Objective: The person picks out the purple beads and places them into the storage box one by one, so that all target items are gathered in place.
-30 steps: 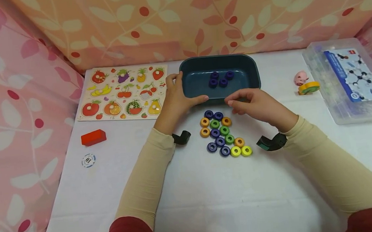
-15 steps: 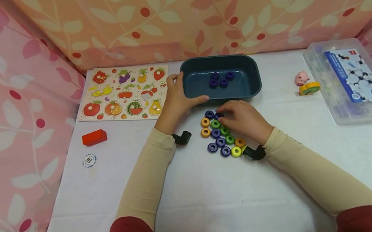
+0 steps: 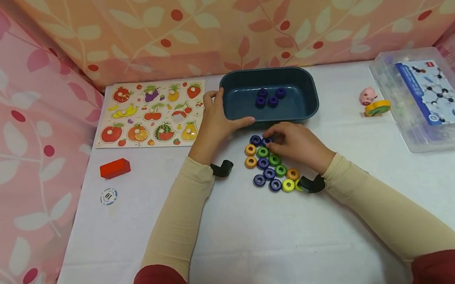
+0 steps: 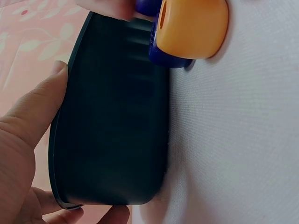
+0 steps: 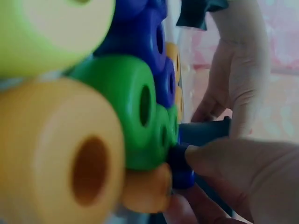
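Note:
My left hand (image 3: 215, 123) grips the left end of a dark teal plastic tub (image 3: 309, 109), thumb along the front rim and fingers at the side. In the left wrist view the thumb lies on the rim of the tub (image 4: 110, 154) and the fingertips bend round its end. Several dark blue ring beads (image 3: 273, 101) lie inside. Just in front of the tub my right hand (image 3: 301, 145) pinches a blue ring bead (image 5: 183, 179) between thumb and fingers, at the far edge of a cluster of blue, green (image 3: 280, 170), orange (image 3: 251, 162) and yellow (image 3: 288, 185) ring beads.
A fruit puzzle board (image 3: 127, 136) lies left of the tub. Nearer are a red block (image 3: 115, 168) and a poker chip (image 3: 109, 196). To the right stand a small pig figure (image 3: 367, 96), a yellow-green toy piece (image 3: 378, 108) and a clear plastic case (image 3: 415, 136). Patterned cloth surrounds the table.
My right hand has moved from the tub's front rim left and down to the blue ring bead at the cluster's far edge, then stayed there. My left hand has kept its grip.

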Demonstrator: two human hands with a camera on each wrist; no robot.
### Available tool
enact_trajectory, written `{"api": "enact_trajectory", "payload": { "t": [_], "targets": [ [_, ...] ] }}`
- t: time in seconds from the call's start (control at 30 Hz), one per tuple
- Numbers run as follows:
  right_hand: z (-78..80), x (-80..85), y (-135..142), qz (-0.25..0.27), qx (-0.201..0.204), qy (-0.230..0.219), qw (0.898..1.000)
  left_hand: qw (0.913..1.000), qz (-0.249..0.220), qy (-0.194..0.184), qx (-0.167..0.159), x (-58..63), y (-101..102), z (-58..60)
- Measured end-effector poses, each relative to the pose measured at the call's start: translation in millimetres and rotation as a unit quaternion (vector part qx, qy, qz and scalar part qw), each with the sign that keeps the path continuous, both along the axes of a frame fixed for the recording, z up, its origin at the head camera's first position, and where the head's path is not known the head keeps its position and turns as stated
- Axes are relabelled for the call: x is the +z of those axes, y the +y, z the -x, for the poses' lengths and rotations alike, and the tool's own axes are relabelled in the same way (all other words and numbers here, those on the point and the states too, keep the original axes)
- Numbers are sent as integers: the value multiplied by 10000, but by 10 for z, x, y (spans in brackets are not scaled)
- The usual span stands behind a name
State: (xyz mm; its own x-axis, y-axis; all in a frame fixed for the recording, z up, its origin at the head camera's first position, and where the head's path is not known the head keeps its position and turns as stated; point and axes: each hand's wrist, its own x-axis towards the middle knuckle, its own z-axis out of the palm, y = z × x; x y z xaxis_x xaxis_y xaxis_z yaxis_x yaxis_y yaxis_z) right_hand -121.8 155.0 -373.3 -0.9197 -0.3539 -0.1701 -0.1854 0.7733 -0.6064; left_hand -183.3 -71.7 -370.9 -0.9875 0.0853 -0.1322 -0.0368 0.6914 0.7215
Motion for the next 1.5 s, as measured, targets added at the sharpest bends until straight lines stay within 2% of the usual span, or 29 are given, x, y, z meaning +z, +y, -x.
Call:
{"api": "enact_trajectory", "payload": {
  "t": [0.13,0.23,0.33,0.47,0.57,0.73,0.93,1.07,1.23,1.37,1.5],
  "targets": [
    [-29,135,3,153,18,170,9997,10000,5,61,-1,-9,0,13],
    [16,272,19,299,-91,188,9993,10000,-26,94,11,-15,-11,19],
    [132,381,76,416,-310,268,9983,10000,-29,79,20,-25,-18,26],
    [368,468,209,261,-679,305,9969,10000,-28,15,15,-37,-5,42],
    [570,484,297,-19,-822,48,9966,10000,-25,-6,31,-39,7,46],
    [852,444,347,-292,-763,-542,9952,10000,-1,-6,62,-35,18,33],
    [1000,394,355,-489,-864,-1012,9899,10000,-54,-11,20,-31,39,27],
    [1023,382,355,-549,-857,-1114,9885,10000,-41,-15,27,-28,50,24],
    [965,470,324,-469,-1067,-864,9894,10000,-30,-51,35,-28,47,21],
    [776,580,259,-229,-1090,-632,9918,10000,-28,-39,68,-28,34,17],
    [518,633,172,-49,-755,-354,9965,10000,-14,-19,90,-27,13,17]
  ]
}}
